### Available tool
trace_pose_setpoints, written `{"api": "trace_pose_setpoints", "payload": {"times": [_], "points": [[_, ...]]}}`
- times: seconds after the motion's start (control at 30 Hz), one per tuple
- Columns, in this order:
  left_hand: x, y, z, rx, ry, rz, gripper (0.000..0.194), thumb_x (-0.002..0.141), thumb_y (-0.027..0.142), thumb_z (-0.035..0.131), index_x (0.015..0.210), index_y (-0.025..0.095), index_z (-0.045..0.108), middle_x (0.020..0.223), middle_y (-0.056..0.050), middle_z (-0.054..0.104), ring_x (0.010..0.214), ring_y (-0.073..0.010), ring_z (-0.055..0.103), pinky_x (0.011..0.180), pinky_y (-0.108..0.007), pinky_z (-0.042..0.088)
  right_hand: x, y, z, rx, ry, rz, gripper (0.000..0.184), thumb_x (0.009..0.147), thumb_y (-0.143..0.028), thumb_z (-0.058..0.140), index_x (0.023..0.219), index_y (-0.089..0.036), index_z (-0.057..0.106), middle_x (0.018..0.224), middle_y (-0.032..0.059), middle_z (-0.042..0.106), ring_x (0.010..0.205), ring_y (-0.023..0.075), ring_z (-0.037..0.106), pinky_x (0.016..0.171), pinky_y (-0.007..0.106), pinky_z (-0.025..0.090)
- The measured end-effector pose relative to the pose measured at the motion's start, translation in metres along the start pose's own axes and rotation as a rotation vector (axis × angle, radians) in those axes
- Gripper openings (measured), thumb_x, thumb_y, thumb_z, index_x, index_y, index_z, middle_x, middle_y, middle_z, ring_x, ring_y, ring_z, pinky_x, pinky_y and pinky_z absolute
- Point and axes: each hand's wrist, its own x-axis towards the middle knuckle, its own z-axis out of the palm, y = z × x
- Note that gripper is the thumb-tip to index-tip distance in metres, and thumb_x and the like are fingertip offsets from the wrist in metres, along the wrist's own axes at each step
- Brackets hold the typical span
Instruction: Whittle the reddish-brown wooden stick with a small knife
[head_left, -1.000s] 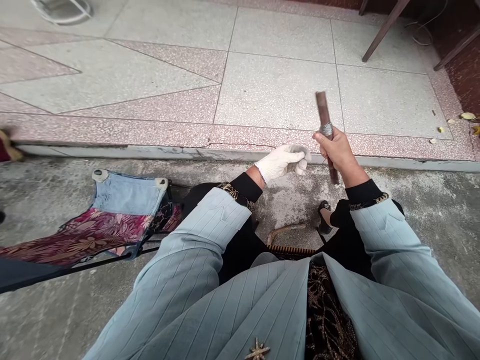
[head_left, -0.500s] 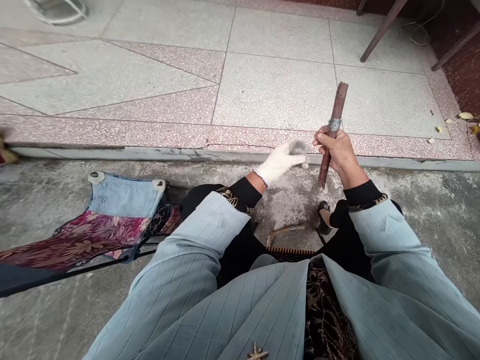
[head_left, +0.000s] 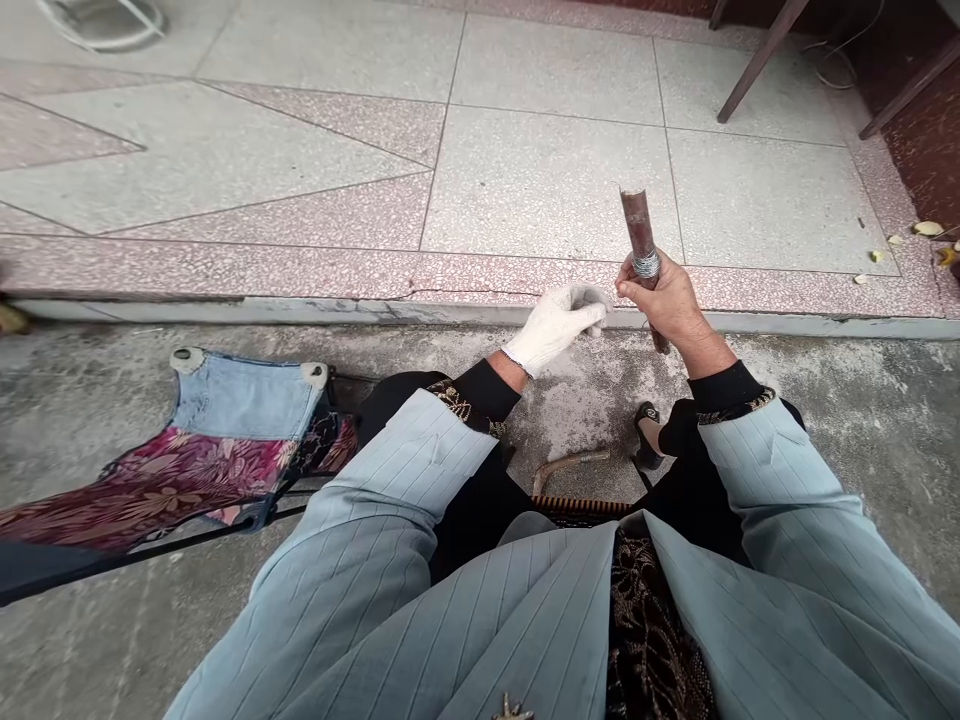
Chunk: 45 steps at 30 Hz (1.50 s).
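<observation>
My right hand (head_left: 672, 302), bare, is closed around the middle of a short reddish-brown wooden stick (head_left: 637, 219). A band of thin silvery wire (head_left: 646, 264) is wound about the stick, just above my fingers. The stick stands nearly upright, its top leaning slightly left. To its left, my left hand (head_left: 561, 322) wears a white knitted glove. Its fingers are curled in with the thumb pressed toward them, a small gap from the right hand. Whatever they pinch, if anything, is too fine or hidden to make out.
A raised tiled step (head_left: 360, 270) crosses in front. On the left stands a folding chair (head_left: 232, 400) with denim and floral cloth. Below my hands, a curved wooden piece (head_left: 559, 465) shows near my shoe (head_left: 646, 432). Dark furniture legs (head_left: 761, 62) stand at upper right, above pale scraps (head_left: 928, 229).
My right hand has turned the stick from leaning right to leaning slightly left, and its top has come lower and leftward. The gloved left hand has shifted slightly left.
</observation>
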Motion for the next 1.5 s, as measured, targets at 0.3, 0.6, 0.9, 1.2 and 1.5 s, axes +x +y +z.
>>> {"api": "trace_pose_setpoints", "payload": {"times": [0.3, 0.6, 0.9, 1.2, 1.5], "points": [[0.004, -0.01, -0.001, -0.135, 0.048, 0.068, 0.021, 0.079, 0.031, 0.072, 0.088, 0.015, 0.06, 0.073, -0.001, 0.066, 0.064, -0.0097, 0.063, 0.069, -0.028, 0.056, -0.003, 0.006, 0.006, 0.26, -0.088, 0.322, 0.034, 0.064, -0.022, 0.078, 0.088, -0.019, 0.054, 0.059, -0.0067, 0.05, 0.05, 0.0077, 0.045, 0.043, 0.022, 0.03], [0.001, -0.015, -0.002, 0.609, 0.398, 0.194, 0.005, 0.083, 0.022, 0.06, 0.086, 0.019, 0.063, 0.082, -0.001, 0.069, 0.078, -0.0154, 0.064, 0.073, -0.028, 0.05, -0.014, 0.011, 0.032, 0.338, -0.035, 0.408, 0.044, 0.058, -0.03, 0.084, 0.085, -0.019, 0.052, 0.058, -0.0073, 0.052, 0.05, 0.0076, 0.048, 0.043, 0.02, 0.032], [0.003, -0.019, -0.007, 1.385, 0.396, 0.296, 0.013, 0.088, 0.025, 0.057, 0.094, 0.017, 0.066, 0.087, -0.011, 0.07, 0.083, -0.0261, 0.066, 0.071, -0.037, 0.044, -0.015, 0.027, 0.039, -0.143, 0.108, 0.096, 0.019, 0.071, -0.021, 0.069, 0.078, -0.021, 0.051, 0.067, -0.0048, 0.054, 0.062, 0.0123, 0.05, 0.064, 0.029, 0.043], [0.005, -0.034, -0.01, 1.474, 0.286, 0.611, 0.029, 0.098, 0.026, 0.042, 0.085, 0.016, 0.065, 0.073, -0.01, 0.065, 0.075, -0.0226, 0.062, 0.072, -0.038, 0.042, -0.003, 0.022, 0.024, -0.281, 0.101, -0.01, 0.017, 0.074, -0.02, 0.069, 0.076, -0.02, 0.052, 0.065, -0.0046, 0.053, 0.062, 0.0127, 0.046, 0.064, 0.029, 0.038], [0.001, -0.045, -0.006, 1.181, 0.359, 0.65, 0.015, 0.093, 0.026, 0.053, 0.088, 0.019, 0.065, 0.08, -0.006, 0.068, 0.078, -0.019, 0.063, 0.077, -0.034, 0.047, -0.003, 0.012, 0.028, 0.155, 0.023, 0.438, 0.02, 0.071, -0.01, 0.065, 0.074, -0.019, 0.048, 0.056, -0.0083, 0.047, 0.045, 0.006, 0.04, 0.043, 0.022, 0.03]]}}
